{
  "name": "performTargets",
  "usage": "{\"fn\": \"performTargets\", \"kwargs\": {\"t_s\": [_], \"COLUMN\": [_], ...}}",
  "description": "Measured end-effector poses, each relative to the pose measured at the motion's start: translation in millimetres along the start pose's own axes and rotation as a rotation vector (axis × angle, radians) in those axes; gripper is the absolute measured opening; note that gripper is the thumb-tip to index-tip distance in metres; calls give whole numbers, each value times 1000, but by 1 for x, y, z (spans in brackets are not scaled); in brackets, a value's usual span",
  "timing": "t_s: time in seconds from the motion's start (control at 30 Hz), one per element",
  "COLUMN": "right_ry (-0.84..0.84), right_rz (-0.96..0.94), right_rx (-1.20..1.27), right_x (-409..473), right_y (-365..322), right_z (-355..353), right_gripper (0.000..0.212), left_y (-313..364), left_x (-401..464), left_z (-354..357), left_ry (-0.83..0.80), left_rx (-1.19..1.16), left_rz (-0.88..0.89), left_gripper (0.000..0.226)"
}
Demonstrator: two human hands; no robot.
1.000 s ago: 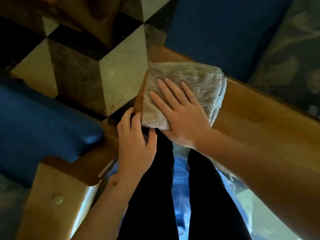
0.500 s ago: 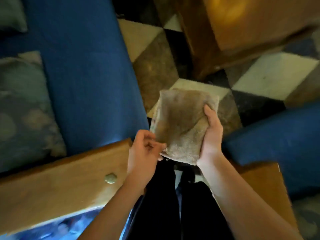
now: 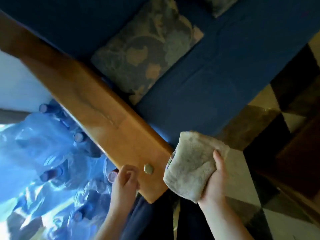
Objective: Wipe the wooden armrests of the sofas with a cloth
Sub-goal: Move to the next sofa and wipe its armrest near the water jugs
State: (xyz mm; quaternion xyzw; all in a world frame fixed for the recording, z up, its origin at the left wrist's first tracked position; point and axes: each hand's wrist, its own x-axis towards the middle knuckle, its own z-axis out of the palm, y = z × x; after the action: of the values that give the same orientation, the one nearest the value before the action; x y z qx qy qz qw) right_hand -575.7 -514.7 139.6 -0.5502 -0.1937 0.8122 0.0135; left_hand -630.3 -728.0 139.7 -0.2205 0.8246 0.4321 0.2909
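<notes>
**Cloth in hand, wiping of this armrest not yet begun**

Folded cloth (image 3: 192, 166) gripped in the right hand (image 3: 215, 179), fingers curled behind it and thumb pressed on its face. Held just off the near end of the wooden armrest (image 3: 97, 108), possibly brushing the corner but not laid flat on the top. Left hand (image 3: 125, 179) loosely curled at the armrest's near edge, beside the small pale plug (image 3: 149, 169); whether touching the wood or holding anything, cannot tell.

Armrest running away diagonally beside the blue sofa seat (image 3: 199, 87) and a patterned cushion (image 3: 147, 49). No wet streak or other wiping mark visible on the wood, so likely the whole length left to do. Judged as the very start of this armrest: cloth to be set down at the near end and drawn along. Other armrests out of view, progress there unknown.
</notes>
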Motion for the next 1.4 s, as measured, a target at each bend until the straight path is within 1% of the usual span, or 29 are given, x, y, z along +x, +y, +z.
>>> {"fn": "performTargets", "kwargs": {"t_s": [0.07, 0.1, 0.13, 0.2, 0.27, 0.3, 0.37, 0.43, 0.5, 0.53, 0.57, 0.7, 0.77, 0.83, 0.87, 0.93, 1.0, 1.03, 1.07, 1.1, 1.13, 1.17, 1.2, 1.23, 1.27, 1.3, 1.33, 1.37, 1.4], "right_ry": [-45, -39, -65, -168, -258, -326, -487, -557, -612, -695, -825, -1587, -1866, -2034, -2077, -2092, -2057, -2001, -1877, -1654, -1327, -938, -570, -301, -135, -45, -2, 5, -10], "right_rz": [2, -18, -60, -235, -440, -553, -791, -1051, -1177, -1229, -1293, -1374, -1402, -1410, -1413, -1436, -1451, -1456, -1451, -1454, -1473, -1469, -1435, -1372, -1289, -1199, -1121, -1070, -1062], "right_rx": [-239, -383, -521, -841, -1074, -1183, -1518, -1926, -2162, -2233, -2285, -2454, -2447, -2378, -2345, -2271, -2234, -2229, -2250, -2276, -2293, -2263, -2178, -2091, -2035, -2013, -2004, -2018, -2075], "right_x": [7, 10, 10, 11, 12, 14, 26, 34, 41, 43, 45, 66, 74, 87, 92, 103, 113, 116, 119, 117, 109, 96, 81, 64, 49, 37, 28, 22, 20], "right_y": [6, 10, 17, 38, 65, 81, 120, 155, 165, 173, 179, 163, 148, 135, 128, 115, 101, 96, 92, 92, 98, 106, 118, 133, 150, 168, 185, 198, 207], "right_z": [13, 17, 21, 38, 48, 50, 41, 26, 17, 14, 15, 40, 62, 75, 79, 84, 88, 88, 83, 74, 62, 46, 29, 11, -3, -12, -18, -20, -20], "right_gripper": [68, 77, 80, 69, 50, 50, 62, 73, 79, 79, 77, 75, 75, 73, 71, 70, 71, 71, 71, 72, 72, 71, 70, 70, 72, 76, 80, 86, 92], "left_y": [-19, -24, -31, -54, -75, -87, -113, -139, -144, -151, -157, -167, -166, -162, -159, -151, -140, -135, -128, -122, -115, -107, -101, -96, -94, -93, -91, -91, -91], "left_x": [0, -2, -6, -10, -16, -19, -25, -40, -49, -55, -60, -63, -57, -46, -40, -28, -14, -4, 5, 11, 17, 21, 25, 27, 30, 32, 34, 34, 34], "left_z": [0, 4, 7, 11, 18, 22, 26, 27, 32, 29, 22, 5, -11, -20, -23, -26, -27, -27, -23, -21, -21, -19, -16, -15, -13, -12, -12, -13, -16], "left_ry": [74, 88, 89, 103, 119, 134, 160, 157, 129, 115, 96, 32, 38, 67, 88, 123, 153, 160, 157, 149, 143, 135, 138, 153, 172, 189, 195, 201, 201], "left_rx": [-19, -20, -14, -49, -147, -195, -249, -282, -304, -314, -324, -297, -274, -242, -233, -229, -238, -239, -237, -248, -273, -308, -346, -386, -418, -439, -448, -451, -414], "left_rz": [-43, -55, -62, -76, -112, -138, -201, -250, -270, -287, -293, -271, -206, -174, -172, -163, -139, -117, -103, -100, -108, -130, -157, -185, -210, -228, -241, -243, -220], "left_gripper": [8, 8, 14, 22, 18, 14, 13, 17, 19, 20, 21, 19, 19, 20, 20, 19, 18, 16, 15, 13, 11, 8, 7, 7, 9, 13, 16, 18, 20]}}
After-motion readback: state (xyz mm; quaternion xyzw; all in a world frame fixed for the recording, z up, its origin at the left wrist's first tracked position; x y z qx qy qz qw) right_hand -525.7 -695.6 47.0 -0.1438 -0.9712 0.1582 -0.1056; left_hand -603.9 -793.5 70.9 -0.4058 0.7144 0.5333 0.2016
